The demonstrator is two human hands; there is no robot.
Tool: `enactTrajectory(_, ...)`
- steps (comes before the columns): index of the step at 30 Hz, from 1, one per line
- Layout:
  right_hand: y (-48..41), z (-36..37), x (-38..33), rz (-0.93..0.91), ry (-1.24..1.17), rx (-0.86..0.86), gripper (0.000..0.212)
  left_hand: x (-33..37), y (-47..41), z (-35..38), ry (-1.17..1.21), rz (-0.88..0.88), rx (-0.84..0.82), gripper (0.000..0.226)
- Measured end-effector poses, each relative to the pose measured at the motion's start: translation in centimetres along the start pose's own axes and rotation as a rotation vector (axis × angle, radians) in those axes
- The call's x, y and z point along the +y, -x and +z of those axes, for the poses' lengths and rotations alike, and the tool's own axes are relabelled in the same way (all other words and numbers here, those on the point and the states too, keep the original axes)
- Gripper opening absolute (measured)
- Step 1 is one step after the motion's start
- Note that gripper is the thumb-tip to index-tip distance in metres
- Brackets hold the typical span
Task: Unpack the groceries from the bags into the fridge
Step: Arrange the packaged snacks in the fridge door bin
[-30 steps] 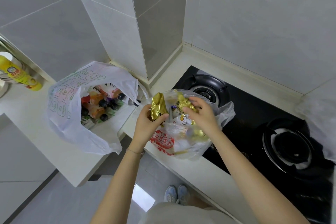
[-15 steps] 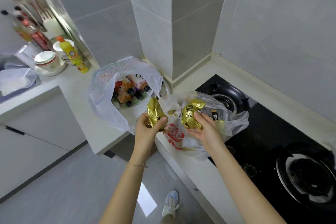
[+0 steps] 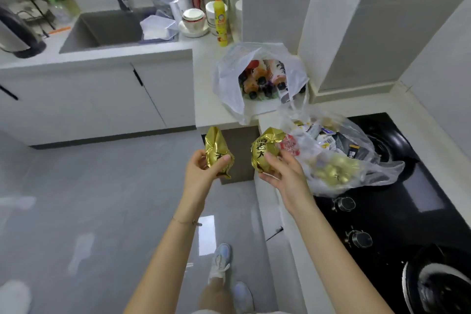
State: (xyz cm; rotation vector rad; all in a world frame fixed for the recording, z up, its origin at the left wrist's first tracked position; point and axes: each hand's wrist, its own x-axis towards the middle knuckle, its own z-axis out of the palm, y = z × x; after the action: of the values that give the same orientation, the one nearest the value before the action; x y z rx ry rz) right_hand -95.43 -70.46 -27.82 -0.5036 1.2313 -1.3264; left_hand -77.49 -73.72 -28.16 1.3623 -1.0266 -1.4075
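Gripping one gold foil packet point(image 3: 218, 154) in the left hand point(image 3: 201, 173) and another point(image 3: 265, 150) in the right hand point(image 3: 283, 176), the person stands beside the clear grocery bag point(image 3: 356, 160) on the table point(image 3: 331, 107)

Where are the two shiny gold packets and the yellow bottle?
left gold packet point(image 3: 218, 154), head view, crinkled front face
right gold packet point(image 3: 265, 151), head view, printed front face
yellow bottle point(image 3: 221, 24), head view, middle of its label
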Motion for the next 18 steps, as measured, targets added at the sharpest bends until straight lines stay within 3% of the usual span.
enactTrajectory(4,2.0,4.4,1.5,0.055,0.062,-0.149,0.028,0.8,3.6,-4.9,0.052,0.036,0.138,0.032)
enactTrajectory(11,7.3,13.6,4.8,0.067,0.245,-0.480,0.041,2.2,11.0,-14.2,0.131,0.130,0.386,0.017)
enactTrajectory(18,15.6,22.7,10.3,0.124,0.252,-0.698,0.040,1.5,21.0,-24.4,0.159,0.215,0.571,0.020)
